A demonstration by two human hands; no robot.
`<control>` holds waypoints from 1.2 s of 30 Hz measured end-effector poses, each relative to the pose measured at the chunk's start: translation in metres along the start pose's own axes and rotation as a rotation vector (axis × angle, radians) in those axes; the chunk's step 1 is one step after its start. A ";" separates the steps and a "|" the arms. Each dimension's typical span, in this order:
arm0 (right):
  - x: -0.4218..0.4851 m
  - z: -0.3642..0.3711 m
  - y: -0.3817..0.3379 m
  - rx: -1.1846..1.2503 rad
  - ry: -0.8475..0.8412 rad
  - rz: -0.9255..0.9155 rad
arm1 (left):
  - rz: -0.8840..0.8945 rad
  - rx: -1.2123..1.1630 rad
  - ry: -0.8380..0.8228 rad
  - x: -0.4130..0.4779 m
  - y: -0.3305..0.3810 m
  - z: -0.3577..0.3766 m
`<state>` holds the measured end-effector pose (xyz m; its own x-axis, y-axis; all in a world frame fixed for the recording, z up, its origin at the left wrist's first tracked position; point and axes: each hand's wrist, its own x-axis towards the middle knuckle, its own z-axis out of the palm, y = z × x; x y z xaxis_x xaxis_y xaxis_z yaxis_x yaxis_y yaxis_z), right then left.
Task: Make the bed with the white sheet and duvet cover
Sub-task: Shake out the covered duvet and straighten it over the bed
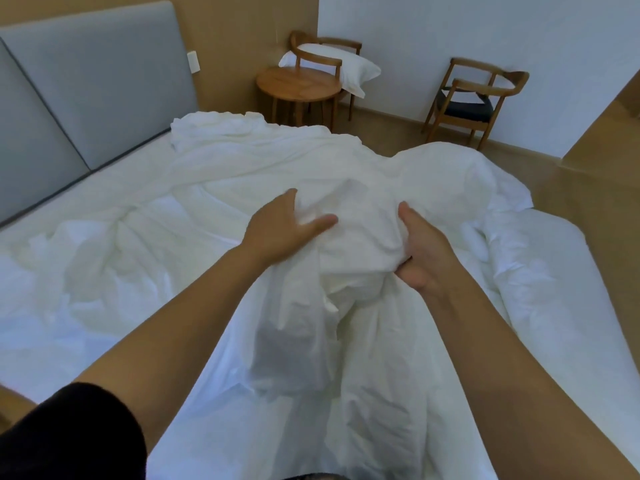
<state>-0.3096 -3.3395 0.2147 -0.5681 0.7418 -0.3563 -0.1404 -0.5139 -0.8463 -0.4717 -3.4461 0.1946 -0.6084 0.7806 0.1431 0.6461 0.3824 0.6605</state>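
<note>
Head view: the white duvet cover is bunched into a raised heap in the middle, trailing down toward the person. The left hand rests against the heap's left side, thumb and the one visible finger spread apart; its other fingers are hidden in the cloth. The right hand grips the right side, fingers curled into a fold, thumb up. The rumpled white sheet lies spread below the grey headboard. Behind, a pillow sits on a wooden chair.
</note>
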 end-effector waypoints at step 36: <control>0.036 -0.028 0.091 -0.575 -0.295 0.313 | 0.118 0.336 -0.328 -0.063 -0.033 0.070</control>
<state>-0.3201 -3.3469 0.1137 -0.7189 0.4074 -0.5632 0.4683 -0.3150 -0.8255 -0.4221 -3.4728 0.1122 -0.3794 0.9224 -0.0725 0.8479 0.3780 0.3717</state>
